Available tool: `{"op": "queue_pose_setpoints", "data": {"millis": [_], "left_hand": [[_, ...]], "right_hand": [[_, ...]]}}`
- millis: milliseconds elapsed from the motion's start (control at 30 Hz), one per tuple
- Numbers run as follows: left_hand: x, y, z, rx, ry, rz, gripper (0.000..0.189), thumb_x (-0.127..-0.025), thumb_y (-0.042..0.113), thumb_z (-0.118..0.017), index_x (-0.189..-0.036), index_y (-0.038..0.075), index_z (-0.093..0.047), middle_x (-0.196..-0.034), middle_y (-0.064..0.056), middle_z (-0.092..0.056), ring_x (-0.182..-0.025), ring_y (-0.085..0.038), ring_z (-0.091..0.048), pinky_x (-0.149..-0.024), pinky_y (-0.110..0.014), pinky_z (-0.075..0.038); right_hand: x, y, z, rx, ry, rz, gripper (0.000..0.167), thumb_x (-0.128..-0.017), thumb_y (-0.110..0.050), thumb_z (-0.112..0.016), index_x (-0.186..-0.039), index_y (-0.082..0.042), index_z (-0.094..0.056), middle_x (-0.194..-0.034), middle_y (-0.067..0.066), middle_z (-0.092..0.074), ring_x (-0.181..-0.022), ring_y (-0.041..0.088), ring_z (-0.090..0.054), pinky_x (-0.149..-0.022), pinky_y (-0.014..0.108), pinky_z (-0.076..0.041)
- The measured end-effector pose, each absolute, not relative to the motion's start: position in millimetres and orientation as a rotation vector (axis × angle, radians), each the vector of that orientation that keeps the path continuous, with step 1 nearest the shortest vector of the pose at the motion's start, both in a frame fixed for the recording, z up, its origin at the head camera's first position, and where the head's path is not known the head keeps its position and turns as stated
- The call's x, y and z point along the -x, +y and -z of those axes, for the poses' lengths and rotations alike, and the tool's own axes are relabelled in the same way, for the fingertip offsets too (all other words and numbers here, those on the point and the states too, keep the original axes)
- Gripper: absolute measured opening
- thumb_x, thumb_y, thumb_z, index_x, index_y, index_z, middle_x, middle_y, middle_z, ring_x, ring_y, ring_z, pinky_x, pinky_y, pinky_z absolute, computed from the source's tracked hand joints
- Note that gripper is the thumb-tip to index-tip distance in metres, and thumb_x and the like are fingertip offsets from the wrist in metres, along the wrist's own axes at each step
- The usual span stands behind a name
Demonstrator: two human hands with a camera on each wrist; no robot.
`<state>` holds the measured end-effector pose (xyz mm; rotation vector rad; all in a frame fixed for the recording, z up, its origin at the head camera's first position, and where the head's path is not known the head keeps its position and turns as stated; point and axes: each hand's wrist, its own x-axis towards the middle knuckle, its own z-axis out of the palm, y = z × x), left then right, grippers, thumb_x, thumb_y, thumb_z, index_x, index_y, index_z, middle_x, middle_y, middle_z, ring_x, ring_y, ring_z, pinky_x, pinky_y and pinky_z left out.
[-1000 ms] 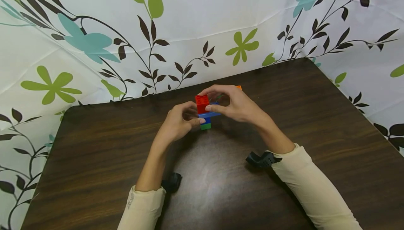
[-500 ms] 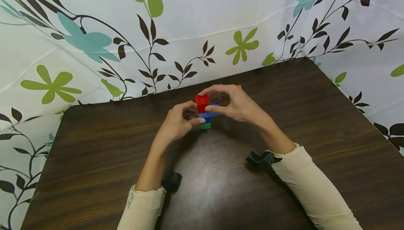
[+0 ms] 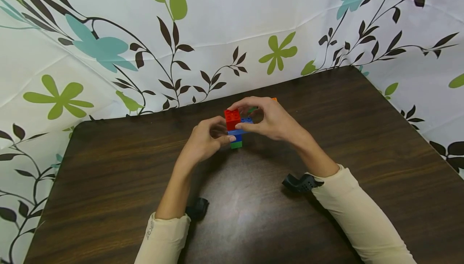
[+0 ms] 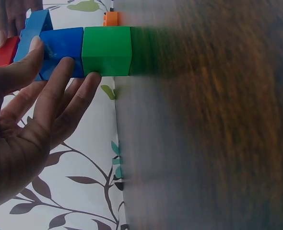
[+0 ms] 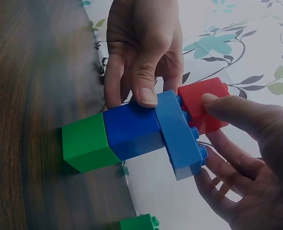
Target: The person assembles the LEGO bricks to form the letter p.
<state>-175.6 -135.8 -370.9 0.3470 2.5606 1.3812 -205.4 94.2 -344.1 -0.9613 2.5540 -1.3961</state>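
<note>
Red brick (image 5: 206,111), pinched by right hand (image 3: 273,120), sits over crosswise light-blue brick (image 5: 180,134) at its end nearer left hand (image 3: 203,142), which grips dark-blue brick (image 5: 134,128) directly below.

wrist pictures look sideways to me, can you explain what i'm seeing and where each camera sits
There is no machine here, just a person's two bare hands. The wide picture comes from a camera worn on the head, looking forward and down. The other two come from cameras on the wrists, so the upright stack looks tipped there. It stands on a dark table: a green block at the bottom, a dark blue block above, then a long light blue block. The left hand holds the dark blue block; the right hand pinches a red block at the top. Farther back, an orange block and a second green block show partly.
</note>
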Motion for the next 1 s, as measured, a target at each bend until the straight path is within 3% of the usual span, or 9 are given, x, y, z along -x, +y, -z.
{"op": "queue_pose_setpoints", "data": {"millis": [1000], "left_hand": [[176.5,-135.1,372.9,-0.331,2.562,-1.373,0.025,-0.096,0.013,-0.081,-0.119,0.010,-0.072,-0.122,-0.012,-0.078,-0.112,-0.030,-0.077,-0.099,-0.048,-0.064]], "right_hand": [[200.5,88.7,340.3,0.954,2.617,1.338,0.045,-0.087,-0.007,-0.090,-0.129,-0.010,-0.076,-0.108,0.005,-0.079,-0.101,0.021,-0.070,-0.095,0.051,-0.059]]}}
